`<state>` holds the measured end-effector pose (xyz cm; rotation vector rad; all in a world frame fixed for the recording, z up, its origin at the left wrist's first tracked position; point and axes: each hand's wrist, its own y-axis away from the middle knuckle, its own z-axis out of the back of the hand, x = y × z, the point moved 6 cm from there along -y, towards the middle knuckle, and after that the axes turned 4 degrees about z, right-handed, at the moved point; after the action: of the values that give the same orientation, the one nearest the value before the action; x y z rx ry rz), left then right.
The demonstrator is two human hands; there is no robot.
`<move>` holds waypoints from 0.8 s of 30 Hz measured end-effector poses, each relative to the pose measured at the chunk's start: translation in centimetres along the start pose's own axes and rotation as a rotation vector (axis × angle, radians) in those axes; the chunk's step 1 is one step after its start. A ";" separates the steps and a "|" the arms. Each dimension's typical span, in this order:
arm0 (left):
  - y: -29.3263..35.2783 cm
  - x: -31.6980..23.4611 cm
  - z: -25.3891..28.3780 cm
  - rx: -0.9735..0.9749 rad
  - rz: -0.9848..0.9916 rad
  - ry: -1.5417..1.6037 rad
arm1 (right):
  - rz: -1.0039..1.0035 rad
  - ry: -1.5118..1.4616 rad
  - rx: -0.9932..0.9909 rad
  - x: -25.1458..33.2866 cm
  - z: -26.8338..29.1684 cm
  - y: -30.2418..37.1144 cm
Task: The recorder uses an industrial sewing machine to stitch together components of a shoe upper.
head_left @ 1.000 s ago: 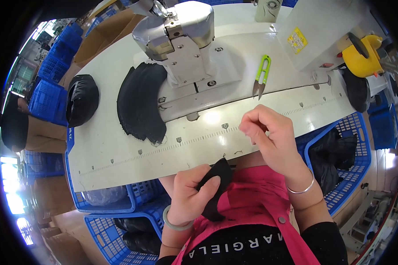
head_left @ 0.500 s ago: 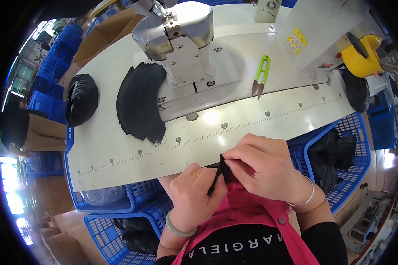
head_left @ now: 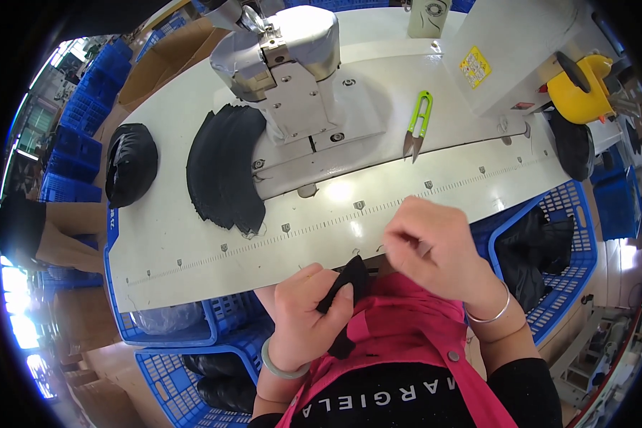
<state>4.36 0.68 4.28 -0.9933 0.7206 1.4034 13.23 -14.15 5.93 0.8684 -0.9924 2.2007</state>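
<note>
My left hand (head_left: pixel 307 314) pinches a black fabric piece (head_left: pixel 348 282) between thumb and fingers, just off the front edge of the sewing table and above my pink apron (head_left: pixel 406 314). Part of the cloth hangs below the hand. My right hand (head_left: pixel 431 246) is raised to the right of the piece, apart from it, over the table's edge. Its fingers are curled in and somewhat blurred; whether anything thin sits between them cannot be made out. A fanned stack of curved black fabric pieces (head_left: pixel 225 171) lies beyond my left hand, beside the sewing machine (head_left: pixel 299 93).
Green-handled thread snips (head_left: pixel 417 125) lie on the white table (head_left: pixel 299 257) right of the machine. A black rounded bundle (head_left: pixel 130 165) rests at the left. Blue baskets (head_left: pixel 581 235) with black goods stand below the table. A yellow container (head_left: pixel 581 93) is at far right. Another person (head_left: pixel 64 228) is at far left.
My right hand has let go of the black fabric piece and moved up and to the right. My left hand keeps hold of the piece, which now shows more of its face.
</note>
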 end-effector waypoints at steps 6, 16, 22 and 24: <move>-0.1 0.3 -0.1 0.000 0.074 0.062 | 0.284 0.138 0.026 2.3 -1.3 0.2; 0.3 2.2 -0.3 0.096 0.329 0.515 | 0.112 -0.038 0.127 0.7 -1.8 0.4; 0.8 3.5 -1.8 0.256 0.407 1.013 | 0.137 -0.183 0.062 1.4 -2.5 0.5; 0.8 3.6 -1.6 0.273 0.360 1.036 | 0.146 -0.186 0.034 1.6 -2.1 0.6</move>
<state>4.13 0.83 0.23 -1.3991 1.8709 0.9594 11.12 -12.46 5.73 1.0620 -1.1417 2.2960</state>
